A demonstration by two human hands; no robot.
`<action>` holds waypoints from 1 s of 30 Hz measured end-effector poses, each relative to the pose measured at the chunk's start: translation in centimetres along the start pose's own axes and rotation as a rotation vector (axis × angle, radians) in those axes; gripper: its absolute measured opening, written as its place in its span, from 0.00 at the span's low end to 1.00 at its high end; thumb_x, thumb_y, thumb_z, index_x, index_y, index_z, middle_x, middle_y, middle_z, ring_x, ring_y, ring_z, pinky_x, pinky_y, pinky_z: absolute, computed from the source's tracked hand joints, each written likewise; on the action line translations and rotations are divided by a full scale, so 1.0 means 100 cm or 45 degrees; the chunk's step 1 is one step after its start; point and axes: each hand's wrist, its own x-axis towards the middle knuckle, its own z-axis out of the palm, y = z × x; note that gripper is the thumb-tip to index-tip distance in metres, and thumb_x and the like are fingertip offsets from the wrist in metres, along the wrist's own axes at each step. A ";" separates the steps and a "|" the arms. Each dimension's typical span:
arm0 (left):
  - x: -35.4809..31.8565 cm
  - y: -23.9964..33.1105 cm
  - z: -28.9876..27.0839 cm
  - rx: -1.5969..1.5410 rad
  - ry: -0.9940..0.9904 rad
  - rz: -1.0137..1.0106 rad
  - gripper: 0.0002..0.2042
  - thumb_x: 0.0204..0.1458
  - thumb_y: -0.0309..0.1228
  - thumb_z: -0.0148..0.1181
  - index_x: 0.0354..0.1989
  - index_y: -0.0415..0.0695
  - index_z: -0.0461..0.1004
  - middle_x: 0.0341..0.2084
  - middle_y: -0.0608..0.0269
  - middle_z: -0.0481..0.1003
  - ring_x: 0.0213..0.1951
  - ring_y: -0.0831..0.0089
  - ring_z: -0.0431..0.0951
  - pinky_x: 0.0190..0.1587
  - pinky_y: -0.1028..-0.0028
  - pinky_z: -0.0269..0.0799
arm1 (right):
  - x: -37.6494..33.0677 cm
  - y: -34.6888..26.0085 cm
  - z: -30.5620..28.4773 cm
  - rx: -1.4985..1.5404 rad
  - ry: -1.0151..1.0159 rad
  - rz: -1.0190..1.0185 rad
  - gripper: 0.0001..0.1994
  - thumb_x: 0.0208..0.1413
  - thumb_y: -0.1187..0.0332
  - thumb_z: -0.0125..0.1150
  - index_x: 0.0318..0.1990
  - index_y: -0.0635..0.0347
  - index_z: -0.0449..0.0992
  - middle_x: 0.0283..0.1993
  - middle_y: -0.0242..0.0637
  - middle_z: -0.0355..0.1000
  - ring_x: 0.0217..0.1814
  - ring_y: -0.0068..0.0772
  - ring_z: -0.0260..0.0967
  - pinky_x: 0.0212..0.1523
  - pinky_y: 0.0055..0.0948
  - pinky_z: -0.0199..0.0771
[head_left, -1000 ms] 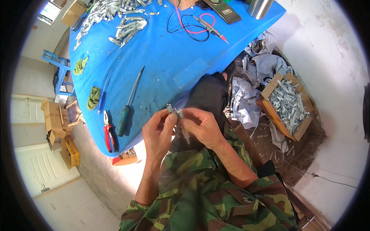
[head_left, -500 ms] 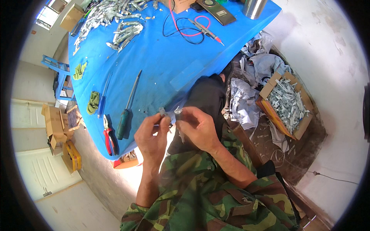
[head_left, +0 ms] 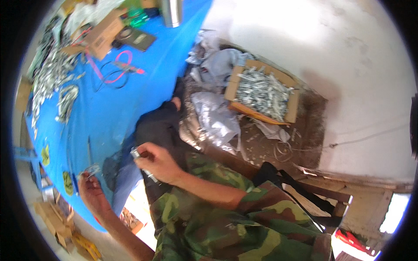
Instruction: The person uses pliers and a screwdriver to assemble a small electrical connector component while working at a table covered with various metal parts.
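Note:
My right hand point(head_left: 157, 163) is closed over my dark-trousered leg, its fingers pinching a slim silvery-white strip point(head_left: 150, 175) whose ends stick out on both sides. Over the near part of the blue-covered table point(head_left: 126, 89), my left hand point(head_left: 93, 192) is closed on a small, pale, see-through piece point(head_left: 92, 169). Motion blurs that piece, so its kind is unclear. Just beyond it the thin shaft of a screwdriver point(head_left: 89, 150) shows. A crumpled green cloth point(head_left: 68, 182) lies to the left of my left hand.
Silvery strips point(head_left: 52, 82) are heaped at the table's far left. Test leads point(head_left: 124, 67), a dark flat device point(head_left: 141, 40), a small carton point(head_left: 104, 35) and a metal flask point(head_left: 171, 13) are nearby. On the floor to the right stand an open cardboard box point(head_left: 291, 114) full of strips and plastic bags point(head_left: 215, 115).
The view has swung to the right. My hands have moved apart: the left went out over the table with the small piece, while the right kept the strip over my leg.

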 end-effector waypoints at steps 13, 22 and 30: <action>-0.082 -0.075 0.309 0.645 -0.940 0.135 0.21 0.66 0.30 0.59 0.66 0.36 0.68 0.56 0.53 0.77 0.46 0.73 0.82 0.40 0.77 0.79 | 0.014 0.027 -0.018 -0.148 0.049 -0.283 0.13 0.68 0.67 0.57 0.56 0.62 0.74 0.45 0.32 0.76 0.44 0.17 0.71 0.40 0.18 0.71; -0.054 -0.037 0.205 0.838 -0.251 0.181 0.15 0.66 0.34 0.58 0.55 0.37 0.77 0.42 0.59 0.82 0.30 0.83 0.73 0.29 0.81 0.68 | 0.007 0.002 -0.022 0.348 0.015 0.157 0.14 0.73 0.63 0.46 0.56 0.59 0.72 0.43 0.30 0.73 0.39 0.21 0.73 0.31 0.22 0.74; -0.068 -0.038 0.137 0.786 -0.060 0.121 0.08 0.62 0.27 0.64 0.45 0.38 0.81 0.33 0.63 0.82 0.25 0.83 0.75 0.27 0.82 0.69 | -0.003 -0.007 -0.012 0.286 0.016 0.227 0.14 0.74 0.66 0.44 0.56 0.60 0.74 0.40 0.31 0.76 0.35 0.19 0.72 0.34 0.22 0.73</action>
